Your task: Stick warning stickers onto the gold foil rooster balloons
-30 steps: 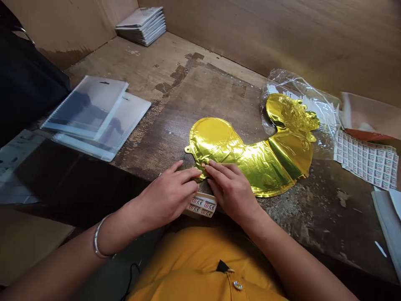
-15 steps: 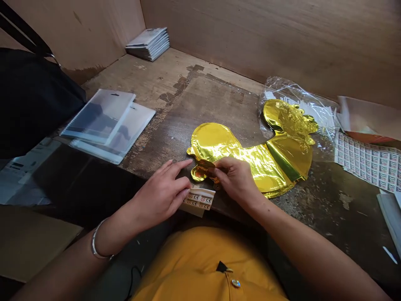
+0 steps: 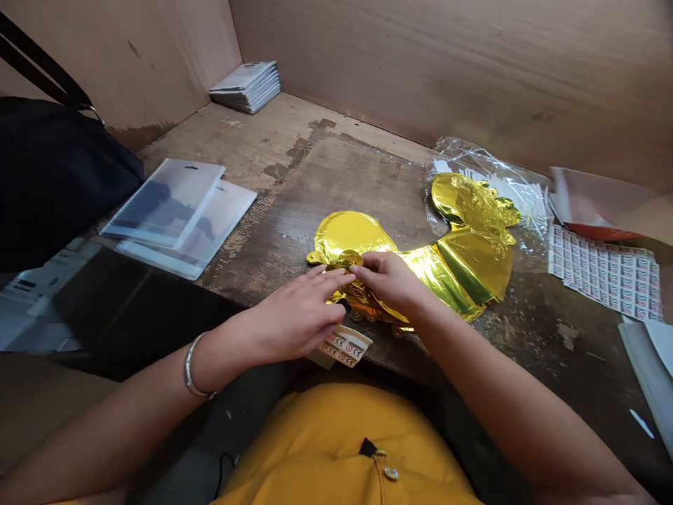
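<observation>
Brown worn wooden worktop [image 3: 352, 172] across from me. Near its front edge: curved gold foil balloon [image 3: 439, 270], left end crumpled and folded. Left hand [image 3: 294, 317]: fingers close together, tips at the fold; cannot tell whether they grip. Right hand [image 3: 398, 284]: thumb and forefinger pinch the folded foil. Pale strip of printed CE labels [image 3: 347, 346] just below left hand. Thin silver bangle [image 3: 188, 367] on left wrist.

foil balloon [image 3: 439, 266] on table [image 3: 284, 235] | plastic sleeves [image 3: 176, 207] left | sticker sheets [image 3: 604, 270] right | stack [image 3: 245, 88] behind (far left corner)
</observation>
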Demonstrator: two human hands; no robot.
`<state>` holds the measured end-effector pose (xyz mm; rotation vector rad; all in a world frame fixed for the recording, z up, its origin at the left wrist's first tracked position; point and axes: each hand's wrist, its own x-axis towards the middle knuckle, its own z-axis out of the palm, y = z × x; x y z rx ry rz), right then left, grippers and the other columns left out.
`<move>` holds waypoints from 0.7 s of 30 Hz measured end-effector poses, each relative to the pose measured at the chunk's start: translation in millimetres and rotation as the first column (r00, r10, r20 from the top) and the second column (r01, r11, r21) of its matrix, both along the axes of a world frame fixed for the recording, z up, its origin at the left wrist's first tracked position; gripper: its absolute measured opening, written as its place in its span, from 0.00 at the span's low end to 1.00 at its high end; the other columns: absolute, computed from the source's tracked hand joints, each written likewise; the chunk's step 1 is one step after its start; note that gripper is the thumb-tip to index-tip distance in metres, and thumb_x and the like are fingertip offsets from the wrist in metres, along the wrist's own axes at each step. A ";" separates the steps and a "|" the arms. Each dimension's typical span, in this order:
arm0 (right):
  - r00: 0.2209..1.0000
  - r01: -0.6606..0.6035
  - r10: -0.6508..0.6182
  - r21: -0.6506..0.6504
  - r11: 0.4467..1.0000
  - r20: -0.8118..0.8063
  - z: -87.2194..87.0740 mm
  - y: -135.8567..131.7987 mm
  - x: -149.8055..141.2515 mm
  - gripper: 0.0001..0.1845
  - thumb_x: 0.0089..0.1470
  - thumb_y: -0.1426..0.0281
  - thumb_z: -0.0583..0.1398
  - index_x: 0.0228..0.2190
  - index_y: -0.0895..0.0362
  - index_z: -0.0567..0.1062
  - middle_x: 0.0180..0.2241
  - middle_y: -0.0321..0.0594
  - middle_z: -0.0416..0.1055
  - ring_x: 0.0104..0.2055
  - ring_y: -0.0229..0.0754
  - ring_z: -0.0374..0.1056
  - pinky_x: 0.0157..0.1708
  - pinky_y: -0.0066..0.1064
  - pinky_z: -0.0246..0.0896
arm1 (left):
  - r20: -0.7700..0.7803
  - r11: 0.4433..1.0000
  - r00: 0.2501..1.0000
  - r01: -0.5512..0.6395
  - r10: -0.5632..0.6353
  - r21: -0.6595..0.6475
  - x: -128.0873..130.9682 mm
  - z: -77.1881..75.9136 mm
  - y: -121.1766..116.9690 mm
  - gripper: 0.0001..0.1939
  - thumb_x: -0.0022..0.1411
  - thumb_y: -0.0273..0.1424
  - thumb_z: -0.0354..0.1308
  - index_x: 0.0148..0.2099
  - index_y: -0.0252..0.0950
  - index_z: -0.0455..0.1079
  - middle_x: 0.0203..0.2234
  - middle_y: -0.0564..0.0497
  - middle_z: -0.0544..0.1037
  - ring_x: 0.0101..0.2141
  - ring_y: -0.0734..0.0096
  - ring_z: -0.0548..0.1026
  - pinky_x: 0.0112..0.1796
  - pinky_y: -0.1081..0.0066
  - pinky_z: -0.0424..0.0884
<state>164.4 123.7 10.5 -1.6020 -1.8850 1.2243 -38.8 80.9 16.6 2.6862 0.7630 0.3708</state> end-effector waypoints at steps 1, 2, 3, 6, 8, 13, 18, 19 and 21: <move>1.000 0.025 -0.025 0.023 0.999 0.006 2.1 0.2 1.4 0.14 0.50 0.61 0.56 0.19 0.56 0.65 0.18 0.29 0.58 0.21 0.33 0.53 0.23 0.28 0.49 | -0.009 1.000 1.000 0.014 -0.014 -0.007 1.0 -2.0 2.1 0.07 0.64 0.27 0.52 0.34 0.34 0.71 0.59 0.40 0.65 0.59 0.55 0.63 0.60 0.52 0.58; 0.998 0.063 -0.065 0.082 0.995 0.024 4.3 -1.4 2.4 0.14 0.51 0.61 0.56 0.20 0.56 0.66 0.19 0.30 0.60 0.22 0.34 0.54 0.24 0.28 0.51 | -0.016 1.000 1.000 0.019 -0.019 -0.015 1.7 -3.7 4.0 0.07 0.64 0.27 0.52 0.34 0.35 0.71 0.57 0.41 0.66 0.58 0.55 0.64 0.58 0.53 0.60; 0.992 0.104 -0.114 0.170 0.980 0.051 6.5 -5.0 2.8 0.13 0.52 0.62 0.55 0.21 0.56 0.67 0.20 0.32 0.62 0.23 0.35 0.57 0.26 0.30 0.54 | -0.018 1.000 1.000 0.018 -0.019 -0.022 2.1 -5.2 5.8 0.08 0.64 0.27 0.52 0.34 0.35 0.71 0.55 0.41 0.69 0.56 0.56 0.67 0.56 0.54 0.63; 0.964 0.062 -0.180 0.491 0.869 0.196 10.5 -27.9 0.6 0.16 0.50 0.61 0.59 0.37 0.60 0.72 0.35 0.47 0.72 0.37 0.46 0.66 0.39 0.38 0.62 | -0.010 1.000 1.000 -0.005 0.005 -0.026 2.2 -7.0 9.2 0.08 0.63 0.29 0.52 0.33 0.35 0.71 0.42 0.43 0.74 0.45 0.59 0.72 0.47 0.59 0.71; 0.936 -0.106 -0.106 0.558 0.823 0.335 10.3 -46.8 -0.8 0.24 0.47 0.66 0.61 0.46 0.64 0.70 0.48 0.58 0.70 0.49 0.54 0.64 0.48 0.45 0.59 | -0.014 1.000 1.000 -0.010 0.010 -0.029 1.9 -6.3 10.0 0.09 0.64 0.29 0.52 0.33 0.36 0.71 0.36 0.44 0.73 0.41 0.61 0.71 0.44 0.61 0.71; 0.930 -0.042 -0.120 0.423 0.905 0.348 10.4 -48.4 29.2 0.08 0.53 0.72 0.56 0.27 0.58 0.75 0.33 0.44 0.75 0.36 0.45 0.68 0.38 0.37 0.63 | -0.036 0.998 0.999 0.002 -0.005 -0.068 -0.4 -4.2 7.6 0.08 0.65 0.29 0.51 0.34 0.35 0.69 0.49 0.42 0.71 0.51 0.58 0.69 0.53 0.56 0.66; 0.801 0.448 -0.540 0.340 0.827 0.259 28.6 26.4 127.8 0.12 0.51 0.64 0.61 0.30 0.61 0.76 0.25 0.37 0.72 0.25 0.36 0.65 0.26 0.28 0.60 | 0.015 0.993 1.000 -0.011 0.012 -0.121 -2.7 -7.3 6.2 0.11 0.67 0.28 0.47 0.33 0.37 0.68 0.55 0.44 0.68 0.53 0.59 0.69 0.54 0.55 0.65; 0.741 0.501 -0.611 0.376 0.780 0.278 32.4 40.3 149.6 0.12 0.51 0.64 0.61 0.31 0.62 0.76 0.26 0.38 0.73 0.25 0.36 0.65 0.26 0.29 0.60 | 0.015 0.991 1.000 -0.012 0.014 -0.135 -2.7 -7.7 6.2 0.12 0.67 0.28 0.46 0.33 0.37 0.68 0.55 0.44 0.68 0.53 0.58 0.68 0.53 0.56 0.66; 0.617 0.576 -0.713 0.426 0.698 0.333 36.4 59.9 186.6 0.12 0.52 0.65 0.62 0.31 0.64 0.75 0.27 0.39 0.73 0.26 0.36 0.66 0.28 0.30 0.62 | 0.003 0.987 1.000 -0.008 0.009 -0.163 -2.2 -7.6 6.4 0.12 0.67 0.28 0.46 0.34 0.37 0.69 0.55 0.45 0.68 0.53 0.58 0.68 0.50 0.58 0.68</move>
